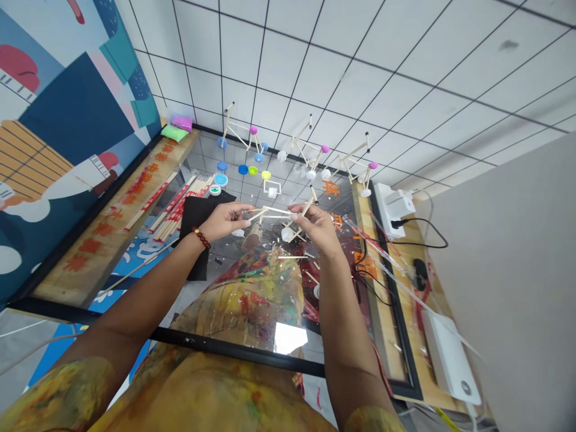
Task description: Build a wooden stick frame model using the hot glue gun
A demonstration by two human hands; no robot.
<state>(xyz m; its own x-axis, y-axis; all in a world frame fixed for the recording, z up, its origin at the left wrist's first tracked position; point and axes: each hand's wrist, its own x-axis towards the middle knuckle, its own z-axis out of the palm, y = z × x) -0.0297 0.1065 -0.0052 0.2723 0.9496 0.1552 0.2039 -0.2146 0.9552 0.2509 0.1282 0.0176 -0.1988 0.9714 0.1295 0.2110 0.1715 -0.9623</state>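
A small frame of thin wooden sticks (276,211) is held up between both hands above the glass tabletop. My left hand (227,220), with a beaded bracelet at the wrist, pinches the frame's left end. At its right end, the fingers of my right hand (318,229) are closed on it. Close by my right hand stands a partly hidden stick model with a black-tipped bar (314,194) and a white cap wheel (287,234). Beyond the hands lies a square stick frame (272,185) with a white cap.
Three stick models (245,137) with cap wheels stand along the back edge. Several bottle caps (243,170) lie before them. Wrapped chopsticks (175,210) and a black sheet (192,225) are at left. A power strip (390,207), cables and a white box (450,357) occupy the right.
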